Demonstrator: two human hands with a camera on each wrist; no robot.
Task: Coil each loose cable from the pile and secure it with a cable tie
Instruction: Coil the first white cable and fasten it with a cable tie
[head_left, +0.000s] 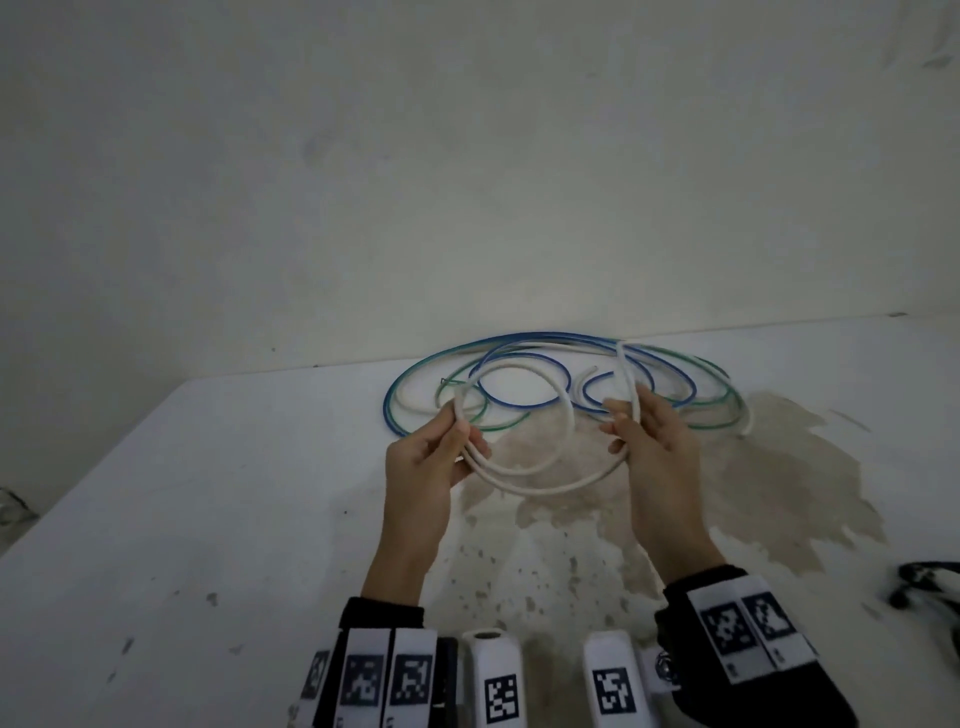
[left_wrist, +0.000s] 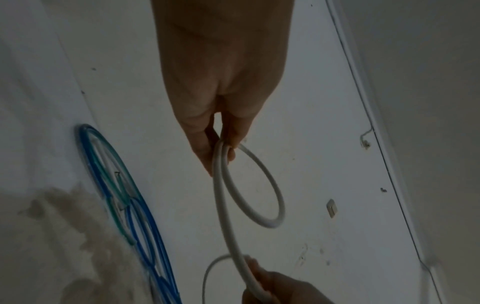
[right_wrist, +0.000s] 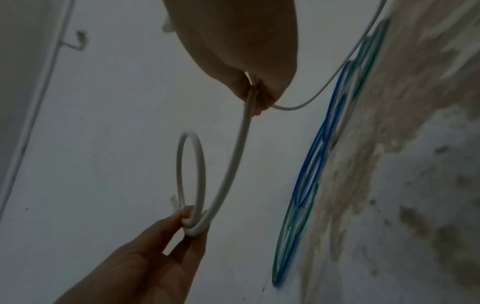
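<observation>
Left hand (head_left: 431, 457): fingers (left_wrist: 205, 148) pinch 2 loops of the white cable (head_left: 524, 480), held above the surface (head_left: 208, 493)
Right hand (head_left: 652, 447): fingers curl round the same cable's other side; its tail runs back to the pile
Pile: blue cable (head_left: 519, 402) and green cable (head_left: 711, 415) lie loose near the far edge, against the wall (head_left: 467, 156)
Room: bare surface at left; dark object (head_left: 930, 582) at right edge

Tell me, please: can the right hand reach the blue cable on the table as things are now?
Probably not yet. The blue cable lies uncovered just beyond the right hand, but its fingers are pinching the white cable, which the left hand also holds.
</observation>
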